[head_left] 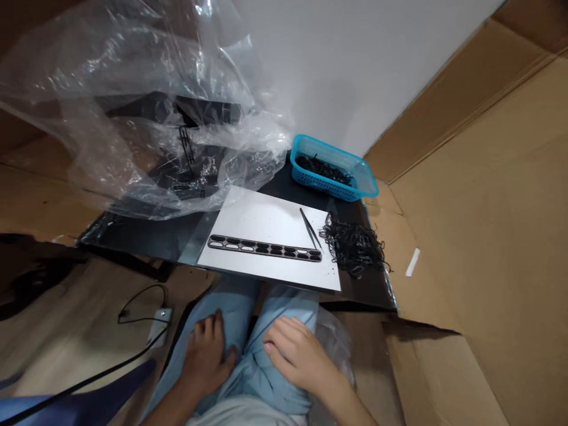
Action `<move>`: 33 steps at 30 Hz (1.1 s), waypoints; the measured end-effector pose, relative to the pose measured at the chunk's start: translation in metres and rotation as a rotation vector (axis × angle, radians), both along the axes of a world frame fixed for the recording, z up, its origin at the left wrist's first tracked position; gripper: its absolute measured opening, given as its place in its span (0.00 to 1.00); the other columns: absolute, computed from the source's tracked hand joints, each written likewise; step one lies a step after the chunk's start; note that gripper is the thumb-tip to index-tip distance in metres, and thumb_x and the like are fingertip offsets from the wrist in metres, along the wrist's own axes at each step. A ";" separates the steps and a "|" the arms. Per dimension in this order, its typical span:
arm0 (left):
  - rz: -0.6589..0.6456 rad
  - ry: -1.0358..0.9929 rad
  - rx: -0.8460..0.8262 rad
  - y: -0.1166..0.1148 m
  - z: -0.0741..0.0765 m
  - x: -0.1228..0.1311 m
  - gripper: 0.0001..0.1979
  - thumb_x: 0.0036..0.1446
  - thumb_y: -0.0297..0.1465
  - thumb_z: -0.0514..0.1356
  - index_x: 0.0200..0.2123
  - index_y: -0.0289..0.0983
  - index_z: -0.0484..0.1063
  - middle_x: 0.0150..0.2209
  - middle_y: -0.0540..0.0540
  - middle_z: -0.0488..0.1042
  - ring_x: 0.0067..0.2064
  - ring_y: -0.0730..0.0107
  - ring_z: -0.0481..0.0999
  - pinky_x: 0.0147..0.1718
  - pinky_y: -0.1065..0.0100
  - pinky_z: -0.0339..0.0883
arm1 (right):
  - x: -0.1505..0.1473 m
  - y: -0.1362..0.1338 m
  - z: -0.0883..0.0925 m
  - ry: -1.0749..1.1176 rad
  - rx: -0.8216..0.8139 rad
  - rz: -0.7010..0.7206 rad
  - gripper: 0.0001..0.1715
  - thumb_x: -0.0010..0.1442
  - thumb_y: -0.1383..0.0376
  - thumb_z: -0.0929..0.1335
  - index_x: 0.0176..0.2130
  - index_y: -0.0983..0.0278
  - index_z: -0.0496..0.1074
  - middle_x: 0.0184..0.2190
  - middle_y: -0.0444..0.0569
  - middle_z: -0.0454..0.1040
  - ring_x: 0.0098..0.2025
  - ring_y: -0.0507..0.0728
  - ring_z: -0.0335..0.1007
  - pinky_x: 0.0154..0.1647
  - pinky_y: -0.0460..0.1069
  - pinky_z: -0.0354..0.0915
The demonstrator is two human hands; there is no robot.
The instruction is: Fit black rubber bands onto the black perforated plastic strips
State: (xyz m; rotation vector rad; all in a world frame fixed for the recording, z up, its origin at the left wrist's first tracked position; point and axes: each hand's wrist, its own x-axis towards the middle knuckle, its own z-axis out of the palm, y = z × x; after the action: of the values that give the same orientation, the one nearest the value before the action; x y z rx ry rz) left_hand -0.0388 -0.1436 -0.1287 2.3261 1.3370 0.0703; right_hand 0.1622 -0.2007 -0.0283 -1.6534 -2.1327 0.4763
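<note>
1. While both hands rest low on blue pants (235,305), the long dark strip (265,248) lies on the white paper (266,216), near the front edge of the black desk (144,236).
2. The strip has two rows of long holes. Most look black, but three at the left of the front row and one near the right end show white.
3. Black tweezers (306,222) lie just behind the strip's right end, tips toward it.
4. A messy heap of thin black loops (357,245) sits at the paper's right side. Behind it is a blue basket (328,187) with more black bits inside.
5. A big, shiny clear plastic sheet (146,65) hangs over the back left of the desk.
6. Behind the desk is a pale wall (355,53). Brown cardboard (492,165) stands on the right.
7. On the floor (84,334) at the left are a white plug box (158,327) and a black cord.
8. The left hand (206,355) has its fingers a bit apart; the right hand (298,352) has its fingers side by side, loosely bent.
</note>
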 end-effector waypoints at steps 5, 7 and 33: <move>-0.149 -0.172 -0.070 0.001 -0.002 0.019 0.21 0.56 0.33 0.52 0.52 0.32 0.68 0.48 0.35 0.71 0.48 0.49 0.69 0.47 0.51 0.64 | -0.009 0.025 0.012 0.111 0.118 -0.001 0.15 0.65 0.66 0.57 0.29 0.63 0.66 0.24 0.44 0.68 0.28 0.52 0.61 0.30 0.49 0.54; -0.156 -0.242 -0.098 0.009 -0.002 0.014 0.17 0.60 0.34 0.49 0.48 0.35 0.69 0.44 0.38 0.73 0.44 0.54 0.73 0.44 0.55 0.66 | -0.016 0.035 0.011 0.188 0.168 -0.086 0.13 0.64 0.68 0.58 0.30 0.64 0.66 0.24 0.44 0.68 0.28 0.52 0.61 0.30 0.49 0.54; -0.257 -0.092 0.531 0.166 0.131 0.019 0.14 0.61 0.32 0.49 0.45 0.39 0.71 0.41 0.42 0.71 0.40 0.55 0.66 0.35 0.59 0.55 | 0.119 0.063 0.023 -0.534 0.142 -0.513 0.12 0.60 0.60 0.63 0.38 0.54 0.75 0.43 0.53 0.61 0.43 0.63 0.56 0.40 0.58 0.58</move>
State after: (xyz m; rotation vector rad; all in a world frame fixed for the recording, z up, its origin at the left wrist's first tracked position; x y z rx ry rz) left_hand -0.0200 0.0219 0.0025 2.8718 1.0533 0.4976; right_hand 0.2809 -0.1381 -0.0057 -2.3207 -1.8806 -0.2968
